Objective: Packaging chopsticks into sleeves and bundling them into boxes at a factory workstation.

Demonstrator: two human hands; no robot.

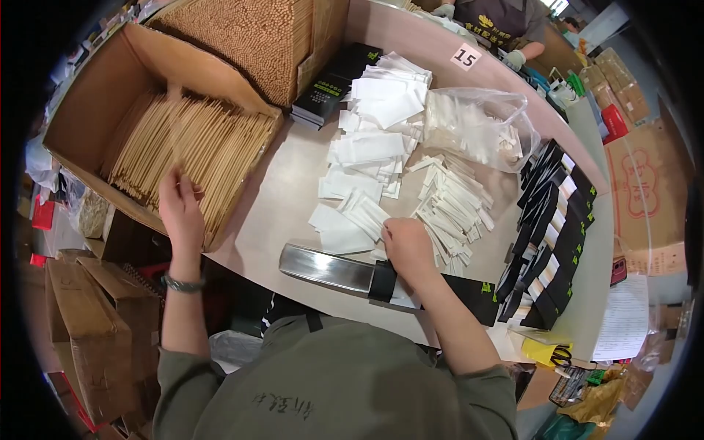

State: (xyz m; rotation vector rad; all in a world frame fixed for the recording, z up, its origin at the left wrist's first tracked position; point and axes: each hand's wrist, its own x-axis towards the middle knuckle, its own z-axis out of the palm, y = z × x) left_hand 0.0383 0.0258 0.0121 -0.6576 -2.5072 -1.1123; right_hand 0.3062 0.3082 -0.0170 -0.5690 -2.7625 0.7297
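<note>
Olive-sleeved forearms reach over a pale round table [293,183]. Left hand [180,209], fingers spread, rests on thin wooden sticks [194,143] lying in an open cardboard box [88,110]. Right hand [407,246], fingers curled together, presses on white paper packets [352,220] beside a shiny metal tray [326,268] banded in black. Slim white sachets [455,205] fan out just beyond; glossy black sleeves [554,235] overlap along the right edge. Behind them sit a clear plastic bag [477,128] and a small white numbered card [465,56].

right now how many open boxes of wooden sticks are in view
2: one open cardboard box of loose sticks under the left hand, and a second box behind it, packed end-on. More may be out of view.
</note>
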